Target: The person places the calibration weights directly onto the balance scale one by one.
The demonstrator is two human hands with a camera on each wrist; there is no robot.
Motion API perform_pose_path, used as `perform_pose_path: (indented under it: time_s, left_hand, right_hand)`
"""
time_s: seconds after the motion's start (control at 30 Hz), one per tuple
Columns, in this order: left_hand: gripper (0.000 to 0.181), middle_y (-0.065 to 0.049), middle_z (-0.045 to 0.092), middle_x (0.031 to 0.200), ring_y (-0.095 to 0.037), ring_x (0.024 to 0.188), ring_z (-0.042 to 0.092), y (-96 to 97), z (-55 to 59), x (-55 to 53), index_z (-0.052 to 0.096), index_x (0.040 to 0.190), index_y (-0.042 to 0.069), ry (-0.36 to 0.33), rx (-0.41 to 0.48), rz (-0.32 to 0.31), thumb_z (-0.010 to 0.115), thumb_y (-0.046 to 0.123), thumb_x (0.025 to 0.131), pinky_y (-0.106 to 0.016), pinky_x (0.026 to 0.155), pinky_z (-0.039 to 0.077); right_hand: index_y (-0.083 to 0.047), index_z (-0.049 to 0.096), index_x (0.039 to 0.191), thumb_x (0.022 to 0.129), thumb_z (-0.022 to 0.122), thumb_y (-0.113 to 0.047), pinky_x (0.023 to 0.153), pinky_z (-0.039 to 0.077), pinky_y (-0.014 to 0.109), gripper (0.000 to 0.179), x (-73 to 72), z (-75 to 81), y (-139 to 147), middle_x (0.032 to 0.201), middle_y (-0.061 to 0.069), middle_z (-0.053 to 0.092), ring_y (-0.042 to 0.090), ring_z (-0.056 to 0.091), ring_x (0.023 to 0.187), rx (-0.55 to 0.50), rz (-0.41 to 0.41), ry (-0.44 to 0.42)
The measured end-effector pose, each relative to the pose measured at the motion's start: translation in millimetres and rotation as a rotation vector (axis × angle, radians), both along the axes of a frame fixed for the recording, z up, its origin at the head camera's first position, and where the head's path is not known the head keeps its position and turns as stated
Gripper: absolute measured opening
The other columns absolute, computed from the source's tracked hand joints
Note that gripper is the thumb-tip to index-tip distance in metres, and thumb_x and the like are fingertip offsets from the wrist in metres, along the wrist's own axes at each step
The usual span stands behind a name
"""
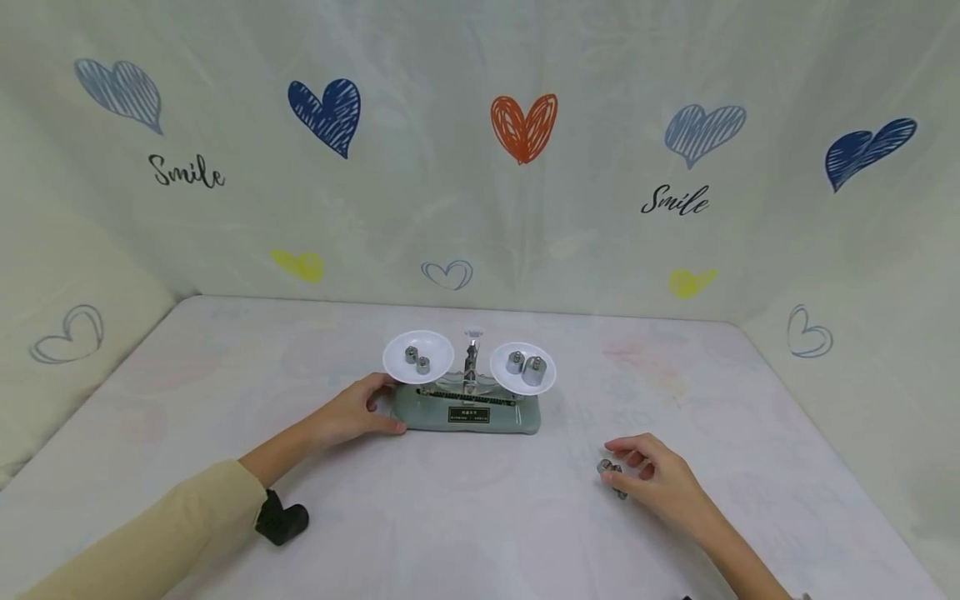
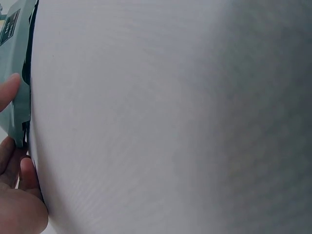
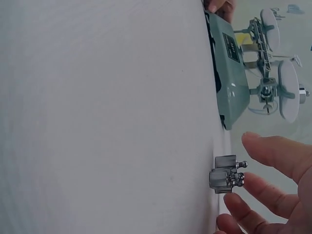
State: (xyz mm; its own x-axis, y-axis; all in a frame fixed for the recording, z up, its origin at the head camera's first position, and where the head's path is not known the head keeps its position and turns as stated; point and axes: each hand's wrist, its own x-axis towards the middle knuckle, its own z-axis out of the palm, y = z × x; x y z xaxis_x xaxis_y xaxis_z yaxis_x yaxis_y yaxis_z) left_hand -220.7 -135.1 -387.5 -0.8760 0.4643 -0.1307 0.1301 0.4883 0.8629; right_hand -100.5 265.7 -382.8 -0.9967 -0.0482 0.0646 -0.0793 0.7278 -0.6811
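Note:
A pale green balance scale (image 1: 465, 418) stands on the table, its nameplate facing me. My left hand (image 1: 348, 412) grips the left end of the base; in the left wrist view the thumb (image 2: 9, 90) lies on its front face. Two small metal weights (image 1: 417, 360) sit in the left white pan (image 1: 441, 346), and two larger metal weights (image 1: 535, 371) in the right pan (image 1: 504, 377). To the right of the scale, my right hand (image 1: 660, 479) hovers with parted, bent fingers around a cluster of metal weights (image 3: 225, 174), fingertips right beside their knobs.
A white cloth covers the table (image 1: 480, 517). Behind it hangs a pale curtain (image 1: 420, 200) printed with hearts and the word Smile. A black object (image 1: 282, 518) shows beside the left sleeve (image 1: 195, 517).

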Motion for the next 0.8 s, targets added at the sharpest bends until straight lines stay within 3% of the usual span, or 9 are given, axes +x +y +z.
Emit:
perform_pose_path:
  time_s: [0.33, 0.8]
  left_hand:
    - [0.078, -0.025, 0.036, 0.142, -0.041, 0.132, 0.031, 0.7, 1.3, 0.0, 0.034, 0.137, -0.005, 0.0, -0.001, -0.005, 0.076, 0.017, 0.075, -0.055, 0.108, 0.029]
    - [0.078, -0.025, 0.035, 0.143, -0.041, 0.133, 0.03, 1.8, 1.6, 0.7, 0.034, 0.138, -0.005, -0.008, -0.011, -0.001, 0.076, 0.017, 0.076, -0.054, 0.109, 0.028]
  right_hand:
    - [-0.013, 0.067, 0.101, 0.078, 0.075, -0.027, 0.067, 0.043, 0.019, 0.028, -6.8, -2.2, -1.3, 0.093, -0.003, 0.06, 0.005, 0.046, 0.081, 0.026, -0.015, -0.004]
    - [-0.012, 0.066, 0.094, 0.077, 0.075, -0.026, 0.072, 0.044, 0.022, 0.024, -8.5, -1.4, -5.3, 0.093, -0.003, 0.058, 0.011, 0.048, 0.086, 0.092, -0.029, -0.05]
